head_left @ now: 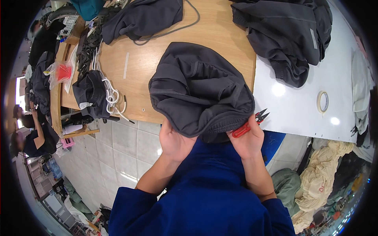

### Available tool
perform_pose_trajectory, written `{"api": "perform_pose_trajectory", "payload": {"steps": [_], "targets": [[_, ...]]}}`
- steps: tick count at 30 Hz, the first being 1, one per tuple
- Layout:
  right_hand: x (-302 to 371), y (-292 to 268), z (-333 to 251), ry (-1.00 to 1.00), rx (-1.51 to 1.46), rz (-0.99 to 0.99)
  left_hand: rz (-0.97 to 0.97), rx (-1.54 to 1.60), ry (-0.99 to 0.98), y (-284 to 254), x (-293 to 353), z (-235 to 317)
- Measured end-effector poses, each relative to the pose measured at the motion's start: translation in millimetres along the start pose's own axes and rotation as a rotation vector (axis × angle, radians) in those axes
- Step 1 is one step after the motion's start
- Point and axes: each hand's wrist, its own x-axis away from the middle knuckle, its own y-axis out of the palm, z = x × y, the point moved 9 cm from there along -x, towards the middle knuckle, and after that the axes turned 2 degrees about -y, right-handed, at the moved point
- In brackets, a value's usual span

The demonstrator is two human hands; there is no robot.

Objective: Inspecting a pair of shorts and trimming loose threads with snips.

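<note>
A dark grey garment (201, 86), bunched into a rounded heap with seams and a ribbed edge showing, is held up at the near edge of the wooden table. My left hand (173, 143) grips its lower left edge, the fingers mostly hidden under the cloth. At the lower right edge, my right hand (250, 139) holds the fabric too. Red-handled thread snips (246, 126) lie in that same hand, their dark blades apart and pointing up and to the right, away from the cloth.
The wooden table (138, 86) adjoins a white tabletop (291, 106). A dark grey garment pile (289, 35) lies at far right, another garment (145, 19) at the back. A tape roll (323, 101) rests right. White cord (112, 94) hangs left. Other people (37, 133) are at far left.
</note>
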Motion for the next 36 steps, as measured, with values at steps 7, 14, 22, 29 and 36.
{"api": "perform_pose_trajectory", "payload": {"steps": [7,14,22,29,36], "targets": [[3.5,-0.2,-23.1,-0.154,0.072,-0.003,0.202,-0.637,0.35,0.7,6.3,29.5],[46.1,19.4,-87.0,-0.822,0.717,0.224,0.129,-1.174,0.403,42.7,35.8,57.3],[1.4,34.0,-89.7,-0.445,1.111,0.115,0.045,-1.322,0.541,64.4,-22.2,82.3],[29.1,1.7,-81.2,-0.502,1.225,0.225,-0.214,-2.145,0.792,111.2,-36.1,37.2],[24.6,9.9,-61.8,-0.43,1.526,-0.107,-0.046,-1.673,0.298,61.6,-80.0,65.8]]}}
